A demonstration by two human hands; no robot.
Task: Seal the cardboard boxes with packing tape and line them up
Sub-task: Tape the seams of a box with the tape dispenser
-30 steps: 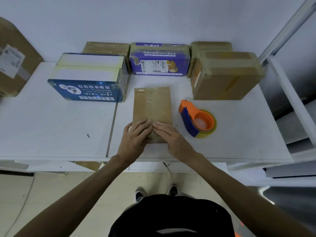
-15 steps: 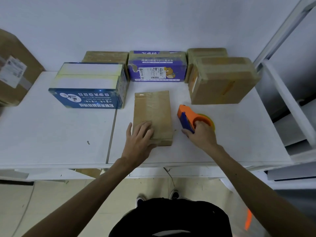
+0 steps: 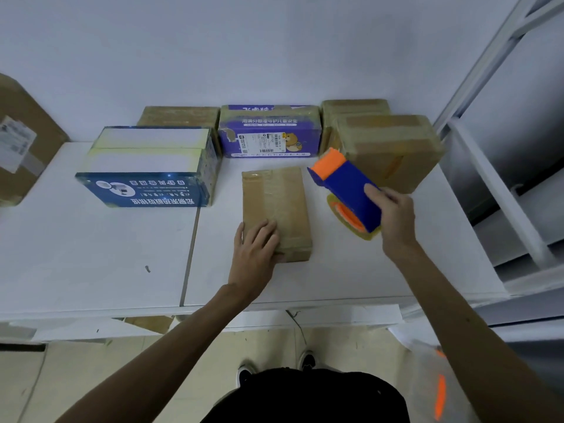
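Two hands are working over the white worktop (image 3: pixel 91 254). The left hand (image 3: pixel 256 245) is lying flat with its fingers straight, pressing on the near end of the small flat brown cardboard box (image 3: pixel 274 203). That box is sitting mid-worktop in front of the row of other boxes, with a strip of clear tape showing along its top. The right hand (image 3: pixel 393 215) is gripping the blue-and-orange tape dispenser (image 3: pixel 348 193), fingers curled round its body. It is holding the dispenser raised and tilted just to the right of the box.

Several things could be going wrong from here. The left hand is pinning only one end, so the drag of fresh tape could be sliding or swinging the light box toward the blue-and-white printed carton (image 3: pixel 146 166). I cannot tell whether a loose tape end is hanging ready, so a blind start could be laying the strip crooked or wrinkled. The dispenser's orange front is hanging close to the large brown taped carton (image 3: pixel 387 148), and a wide swing could be knocking that out of line. A pass ending at the near edge would be bringing the cutter toward the flat left fingers.
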